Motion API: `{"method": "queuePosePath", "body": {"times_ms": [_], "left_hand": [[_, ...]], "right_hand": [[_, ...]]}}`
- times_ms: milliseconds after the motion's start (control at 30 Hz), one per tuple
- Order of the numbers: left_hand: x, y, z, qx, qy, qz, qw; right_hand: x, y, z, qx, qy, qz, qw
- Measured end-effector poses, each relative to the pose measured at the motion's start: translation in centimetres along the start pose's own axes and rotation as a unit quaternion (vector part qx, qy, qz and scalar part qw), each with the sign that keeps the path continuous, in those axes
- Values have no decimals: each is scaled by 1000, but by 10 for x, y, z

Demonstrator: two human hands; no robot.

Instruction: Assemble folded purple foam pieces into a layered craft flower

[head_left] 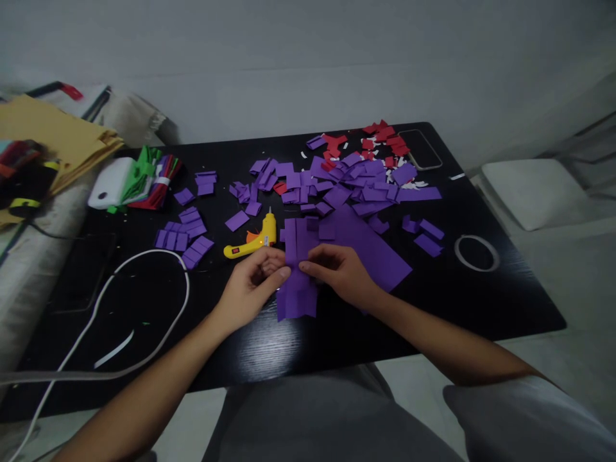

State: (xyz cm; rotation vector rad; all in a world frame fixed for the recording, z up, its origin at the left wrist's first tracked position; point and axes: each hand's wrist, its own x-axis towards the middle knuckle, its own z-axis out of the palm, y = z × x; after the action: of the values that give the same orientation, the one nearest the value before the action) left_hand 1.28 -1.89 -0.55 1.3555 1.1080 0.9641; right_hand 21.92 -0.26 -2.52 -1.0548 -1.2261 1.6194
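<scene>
White cable (187, 282): looped on the table (375, 337), left of the yellow glue gun (260, 239). Purple paper pieces (172, 240): left of the gun, nearer to it. Left hand (253, 279): just in front of the gun; grip pinching the left edge of the folded purple paper (297, 282), which is just right of the gun. Right hand (344, 271): right of the gun; grip pinching that paper's right edge. Purple sheet (380, 256): farther right of the gun. Pale ring (496, 258): well to its right.
</scene>
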Motion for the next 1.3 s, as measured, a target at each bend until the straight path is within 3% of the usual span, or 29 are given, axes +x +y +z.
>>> {"method": "queuePosePath", "body": {"times_ms": [300, 733, 1033, 1300], "left_hand": [[0, -4, 4, -40, 58, 11, 997], [-1, -3, 1, 58, 68, 48, 995], [-1, -4, 2, 42, 92, 68, 993], [-3, 1, 4, 59, 94, 85, 990]], "right_hand": [[-2, 2, 1, 12, 6, -4, 1000], [-3, 3, 1, -2, 13, -21, 1000], [-4, 2, 1, -1, 10, -29, 1000], [-9, 0, 3, -60, 23, -111, 992]]}}
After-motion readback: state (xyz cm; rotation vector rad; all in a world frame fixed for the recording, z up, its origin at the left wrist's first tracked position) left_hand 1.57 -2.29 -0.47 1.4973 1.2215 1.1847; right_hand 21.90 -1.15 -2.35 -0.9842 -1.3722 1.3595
